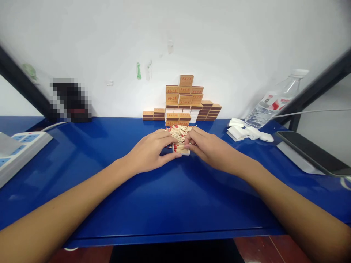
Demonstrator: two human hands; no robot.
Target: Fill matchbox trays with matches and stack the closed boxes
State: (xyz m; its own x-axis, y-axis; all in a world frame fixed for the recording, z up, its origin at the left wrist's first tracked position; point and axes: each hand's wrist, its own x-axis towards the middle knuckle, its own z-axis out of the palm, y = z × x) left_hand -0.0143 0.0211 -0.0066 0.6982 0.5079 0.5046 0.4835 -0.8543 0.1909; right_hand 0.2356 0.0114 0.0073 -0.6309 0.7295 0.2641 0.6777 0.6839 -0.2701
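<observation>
A small white matchbox tray holding red-tipped matches sits on the blue table, between my hands. My left hand closes on its left end, with the thumb along the near side and the fingers at the far side. At the tray's right end, my right hand has thumb and index finger pinched together over the matches; whether a match is between them is hidden. Just behind lies a heap of loose red-headed matches, partly covered by my fingers. Beyond the heap, orange matchboxes stand stacked against the wall.
At the left are a white power strip and a blurred-out dark object. On the right, a plastic water bottle leans by the wall, near white adapters and a phone resting on a white box. Dark metal posts flank the table.
</observation>
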